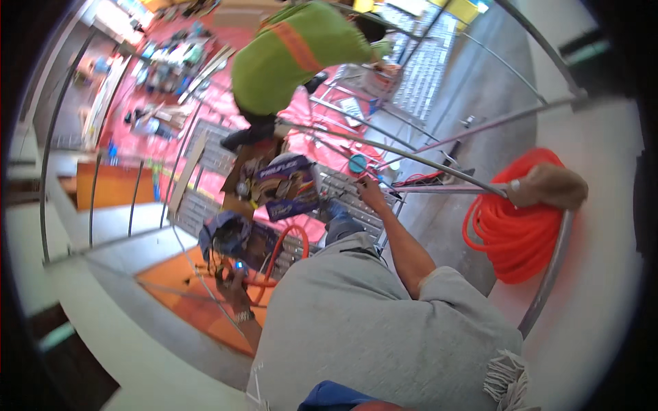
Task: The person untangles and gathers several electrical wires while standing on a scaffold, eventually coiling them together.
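Note:
Low on the left, my left hand (233,289), with a metal-banded watch on its wrist, has its fingers curled round something dark. A small blue light shows beside those fingers. Right above it is a dark blue bag (226,234), and an orange corrugated hose (293,236) loops close to its right. My right hand (371,192) reaches forward over the perforated scaffold platform (346,195), fingers closed together near a thin rail; what they hold is too small to make out. Between my hands, farther off, lies a purple and white printed cardboard box (284,186).
Metal scaffold rails (411,161) surround me. A coil of bright orange hose (515,222) hangs on the right rail beside a brown cloth. Ahead, a person in a green shirt (295,58) bends over. Far below, tools and materials lie on a pink floor covering (212,99).

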`<state>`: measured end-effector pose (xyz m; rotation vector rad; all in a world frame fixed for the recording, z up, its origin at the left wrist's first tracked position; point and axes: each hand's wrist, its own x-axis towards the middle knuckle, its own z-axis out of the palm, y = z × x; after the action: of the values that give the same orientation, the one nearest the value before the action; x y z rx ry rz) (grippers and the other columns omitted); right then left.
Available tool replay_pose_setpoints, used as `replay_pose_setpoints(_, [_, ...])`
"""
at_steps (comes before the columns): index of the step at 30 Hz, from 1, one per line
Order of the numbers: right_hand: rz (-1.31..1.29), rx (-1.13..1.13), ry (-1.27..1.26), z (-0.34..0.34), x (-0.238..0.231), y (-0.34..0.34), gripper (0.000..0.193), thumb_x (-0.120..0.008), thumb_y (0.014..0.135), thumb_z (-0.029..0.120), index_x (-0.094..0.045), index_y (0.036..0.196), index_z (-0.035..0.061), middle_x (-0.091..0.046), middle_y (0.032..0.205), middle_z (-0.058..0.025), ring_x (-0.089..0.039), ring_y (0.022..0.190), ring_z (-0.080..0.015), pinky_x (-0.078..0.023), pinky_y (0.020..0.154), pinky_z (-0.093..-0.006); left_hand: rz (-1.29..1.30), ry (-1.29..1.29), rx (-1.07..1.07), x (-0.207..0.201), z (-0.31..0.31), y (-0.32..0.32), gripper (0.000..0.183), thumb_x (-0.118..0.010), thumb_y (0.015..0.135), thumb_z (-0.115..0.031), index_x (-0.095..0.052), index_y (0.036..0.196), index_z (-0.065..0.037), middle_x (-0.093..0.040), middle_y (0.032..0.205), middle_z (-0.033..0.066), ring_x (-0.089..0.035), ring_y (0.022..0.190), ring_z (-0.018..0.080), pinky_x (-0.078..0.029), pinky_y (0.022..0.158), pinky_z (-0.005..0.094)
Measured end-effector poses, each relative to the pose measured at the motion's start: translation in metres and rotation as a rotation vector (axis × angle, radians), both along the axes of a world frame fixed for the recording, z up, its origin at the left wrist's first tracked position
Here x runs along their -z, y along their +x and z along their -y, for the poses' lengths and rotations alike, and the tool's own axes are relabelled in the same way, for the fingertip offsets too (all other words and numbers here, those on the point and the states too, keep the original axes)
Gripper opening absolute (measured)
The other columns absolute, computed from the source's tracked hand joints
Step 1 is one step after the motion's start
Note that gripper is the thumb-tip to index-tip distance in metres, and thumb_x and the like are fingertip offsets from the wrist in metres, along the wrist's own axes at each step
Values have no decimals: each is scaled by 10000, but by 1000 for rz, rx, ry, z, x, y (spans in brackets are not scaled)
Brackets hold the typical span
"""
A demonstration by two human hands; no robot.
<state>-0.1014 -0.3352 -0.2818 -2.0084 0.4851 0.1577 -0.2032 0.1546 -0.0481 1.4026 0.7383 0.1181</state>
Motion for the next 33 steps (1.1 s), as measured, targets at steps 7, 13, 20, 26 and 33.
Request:
replay_pose_setpoints(7, [-85,-24,-49,1,9,-6,349,-624,972,266,-655,1142,-37,-706,860,-135,-685,686,-207,-558,644,-363,29,121,53,4,1,1,327,-824,829,-26,-602,1067,-60,-651,690,33,-526,491,87,-377,415,232])
replay_pose_setpoints(13, [-115,-81,-102,-6,11,-2,347,-633,951,276,-678,1107,-31,-724,858,-150,-706,657,-220,-563,655,-389,30,110,48,1,5,-5,318,-793,842,-6,-595,1084,-67,-613,681,15,-491,489,78,-365,423,233])
replay_pose_setpoints(20, [-154,-105,-82,-9,11,6,321,-621,935,253,-683,1101,-15,-726,872,-148,-699,688,-207,-558,678,-378,-8,125,12,0,6,-3,351,-806,827,-37,-613,1119,-60,-630,720,5,-550,548,76,-386,441,224])
replay_pose_setpoints(26, [-185,-136,-1,-9,8,11,329,-602,950,236,-648,1127,-37,-691,910,-132,-672,750,-192,-558,644,-357,13,117,-1,2,2,1,290,-846,772,-52,-639,967,-106,-639,721,0,-573,538,97,-439,448,242])
replay_pose_setpoints(33, [-198,-129,216,-2,20,19,275,-643,943,228,-668,1086,-6,-655,888,-68,-609,699,-159,-521,575,-326,31,130,28,-2,1,-1,373,-859,757,-50,-667,1075,-88,-654,862,-32,-597,716,90,-496,614,262])
